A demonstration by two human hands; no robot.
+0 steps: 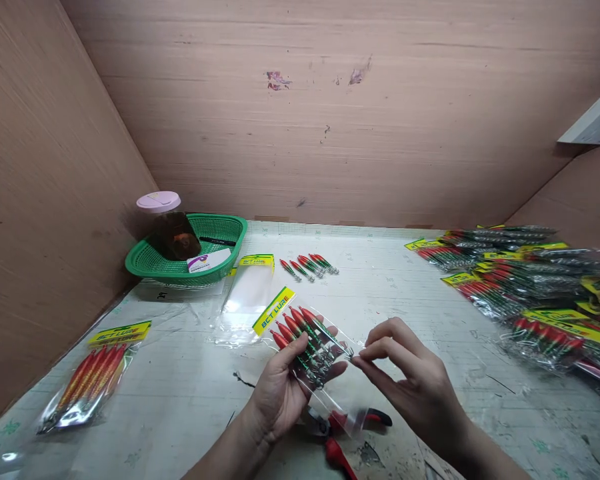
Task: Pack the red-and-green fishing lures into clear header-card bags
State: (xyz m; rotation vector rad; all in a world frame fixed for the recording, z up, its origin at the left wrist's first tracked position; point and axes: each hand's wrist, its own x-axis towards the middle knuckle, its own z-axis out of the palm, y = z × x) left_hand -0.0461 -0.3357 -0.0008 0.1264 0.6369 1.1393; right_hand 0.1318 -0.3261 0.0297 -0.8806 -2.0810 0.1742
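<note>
My left hand [283, 390] is closed round a clear plastic bag [275, 312] with a yellow "BCT LURE" header, its thumb across the front. Inside lie several red-and-green fishing lures [294, 327] side by side, red ends toward the header and hooks toward the open end. My right hand [413, 377] pinches the hook end of one lure [330, 333], which lies at the right side of the bunch. Under the bag, partly hidden, are red-handled pliers [336, 453]. Beyond the bag, several loose lures [310, 267] rest on the table.
Flat header bags [250, 283] lie behind my left hand. A green basket [207, 272] holds a lidded jar [173, 230], a card and a pen. One packed bag of lures [95, 373] lies at left; a pile of packed bags [525, 280] covers the right. Wooden panels enclose the table.
</note>
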